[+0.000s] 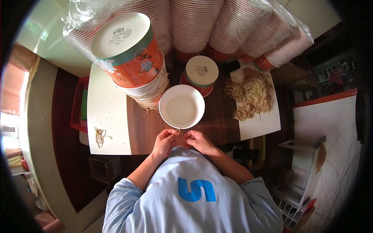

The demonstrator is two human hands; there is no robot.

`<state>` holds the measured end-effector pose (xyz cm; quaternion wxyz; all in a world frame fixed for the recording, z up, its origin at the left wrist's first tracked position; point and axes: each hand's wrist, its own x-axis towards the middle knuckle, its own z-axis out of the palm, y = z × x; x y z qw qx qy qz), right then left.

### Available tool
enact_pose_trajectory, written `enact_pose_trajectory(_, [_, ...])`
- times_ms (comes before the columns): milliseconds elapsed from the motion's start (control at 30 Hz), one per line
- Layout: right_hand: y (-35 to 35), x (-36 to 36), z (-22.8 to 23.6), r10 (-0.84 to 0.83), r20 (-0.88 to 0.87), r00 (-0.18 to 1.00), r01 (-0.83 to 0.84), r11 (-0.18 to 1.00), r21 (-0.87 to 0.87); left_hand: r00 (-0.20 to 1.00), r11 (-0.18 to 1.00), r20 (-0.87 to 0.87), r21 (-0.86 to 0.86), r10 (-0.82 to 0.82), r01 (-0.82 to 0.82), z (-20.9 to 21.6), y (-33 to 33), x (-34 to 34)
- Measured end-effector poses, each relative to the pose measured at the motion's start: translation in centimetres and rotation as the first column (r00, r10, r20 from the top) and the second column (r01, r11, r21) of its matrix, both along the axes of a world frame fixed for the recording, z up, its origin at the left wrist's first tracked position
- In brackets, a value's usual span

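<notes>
A white paper bucket [181, 106] stands upright and open on the brown table [140, 128], just in front of my hands. My left hand [164, 140] and my right hand [196, 139] are close together at its near rim, each pinching an end of a thin tan string [178, 131] that runs up to the rim. A heap of the same tan strings [250, 95] lies on a white sheet [264, 122] to the right.
A tall stack of upside-down orange and green buckets [130, 52] stands at the left, with one short upside-down bucket [201, 72] behind. Several bagged sleeves of stacked buckets [237, 27] lie across the back. A few loose strings [100, 136] lie on a white sheet at left.
</notes>
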<state>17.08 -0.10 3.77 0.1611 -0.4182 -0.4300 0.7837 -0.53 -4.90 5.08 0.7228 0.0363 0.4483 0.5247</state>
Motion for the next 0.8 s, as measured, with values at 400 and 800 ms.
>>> enact_pose_trajectory(400, [-0.2, 0.1, 3.8, -0.080, 0.237, 0.968, -0.080, 0.798, 0.597, 0.995, 0.997, -0.096, 0.068, 0.041, -0.035, 0.0, -0.1, 0.2])
enact_pose_trajectory(800, [-1.0, -0.3, 4.0, -0.157, 0.277, 0.948, -0.079, 0.728, 0.682, 0.998, 0.999, 0.050, -0.003, 0.036, -0.036, 1.7, 0.1, 0.5])
